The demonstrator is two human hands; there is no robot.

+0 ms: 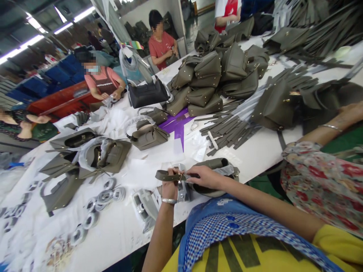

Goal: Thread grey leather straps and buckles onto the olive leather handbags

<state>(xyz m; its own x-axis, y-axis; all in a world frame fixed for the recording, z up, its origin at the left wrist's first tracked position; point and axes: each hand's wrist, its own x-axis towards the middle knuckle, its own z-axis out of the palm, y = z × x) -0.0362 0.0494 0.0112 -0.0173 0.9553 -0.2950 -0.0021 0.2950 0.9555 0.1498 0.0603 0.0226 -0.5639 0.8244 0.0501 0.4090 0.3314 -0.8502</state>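
An olive strap (pixel 163 175) with a gold-coloured buckle is held up over the table's near edge. My left hand (pixel 169 189), with a silver bangle at its wrist, is closed around the strap near the buckle. From the right, my right hand (pixel 204 176) pinches the strap on the other side of the buckle. Beneath and behind my right hand lies an olive bag (pixel 217 164), partly hidden by my forearm. Clear-wrapped grey pieces (pixel 146 206) lie left of my left wrist.
Olive bags (pixel 205 71) are piled at the back centre, with more (pixel 104 155) at the left. Loose strips (pixel 232 126) lie right of centre, wrapped rolls (pixel 104 196) at the left. A person's arm (pixel 337 122) reaches in at the right. Other people sit across the white table (pixel 121 226).
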